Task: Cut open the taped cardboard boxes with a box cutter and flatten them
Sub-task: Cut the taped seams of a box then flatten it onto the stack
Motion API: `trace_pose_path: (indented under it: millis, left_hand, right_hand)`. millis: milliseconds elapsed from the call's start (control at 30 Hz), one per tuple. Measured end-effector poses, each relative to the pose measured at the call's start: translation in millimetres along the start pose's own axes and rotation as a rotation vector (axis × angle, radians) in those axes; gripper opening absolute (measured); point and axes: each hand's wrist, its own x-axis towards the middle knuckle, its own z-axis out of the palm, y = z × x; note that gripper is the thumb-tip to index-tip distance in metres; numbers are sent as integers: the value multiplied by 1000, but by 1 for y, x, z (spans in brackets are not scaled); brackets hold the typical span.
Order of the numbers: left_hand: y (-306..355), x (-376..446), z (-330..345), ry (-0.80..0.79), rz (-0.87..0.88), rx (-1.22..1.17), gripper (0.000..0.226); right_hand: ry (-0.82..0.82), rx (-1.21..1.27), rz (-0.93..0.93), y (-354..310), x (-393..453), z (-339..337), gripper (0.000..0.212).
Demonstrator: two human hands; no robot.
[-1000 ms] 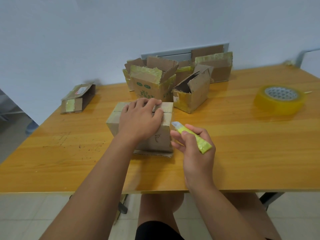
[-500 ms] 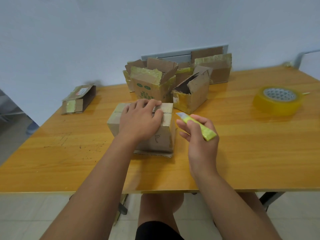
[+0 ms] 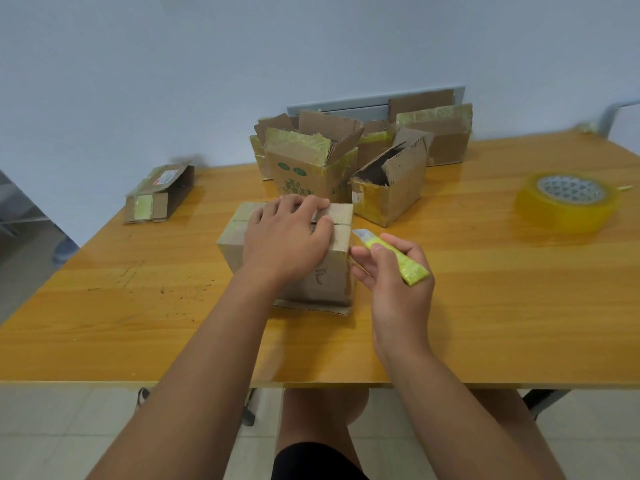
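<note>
Pale tiled floor [image 3: 52, 431] nearest, with bare knees [image 3: 322, 414] under the counter's front edge. Orange wood-grain counter [image 3: 138, 327], glossy, flecked with dark scratches and specks on its left half.

Right hand [image 3: 394, 282] just beside the box's right face, grip clamped on a yellow cutter [image 3: 398, 259], thumb and curled fingers round the handle, short blade end pointing up-left towards the box's top right corner; touching or not, cannot tell. Left hand [image 3: 287, 240] pressed flat on top of the box [image 3: 332, 268], fingers spread and relaxed, grip apart, fingertips reaching across the taped seam. Box closed, near the counter's middle, a handwritten mark on its near face, a loose cardboard flap showing under its base.

Flattened box [image 3: 159, 192] lying well apart at far left, near the counter's edge. Tape roll [image 3: 566, 202], yellowish, lying flat at far right.

Opened boxes [image 3: 346, 157] clustered behind, flaps up, yellow-green tape on the rims, one with green print on its front. Grey panel [image 3: 346, 105] behind the cluster, against the wall. Plain pale blue-grey wall [image 3: 173, 64] filling the background. Blurred grey shape at the right edge, unidentifiable.
</note>
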Motion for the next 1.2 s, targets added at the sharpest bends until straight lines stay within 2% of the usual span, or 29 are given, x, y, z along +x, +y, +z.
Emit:
trace_pose_path:
  millis: [533, 700, 767, 900, 1067, 1133, 1200]
  left_hand:
    - [-1, 1, 0, -20, 8, 1, 51]
    - [1, -3, -9, -72, 3, 3, 82]
    - [4, -3, -17, -136, 6, -2, 87]
    - [11, -4, -44, -351, 82, -79, 67]
    - [-10, -26, -81, -531, 143, -7, 49]
    - [-23, -38, -91, -554, 80, -88, 42]
    - [-26, -47, -89, -419, -8, -193, 20]
  right_hand:
    - [-65, 22, -29, -1, -23, -14, 14]
    - [-86, -19, -68, -5, -23, -24, 15]
    - [-51, -28, -105, -11, -18, -28, 16]
    - [-7, -13, -192, -30, -2, -27, 15]
    - [-145, -128, -335, -37, 31, -2, 15]
    - [-219, -208, -341, -33, 43, 10, 15]
    - [-295, -279, -313, -26, 53, 21, 17]
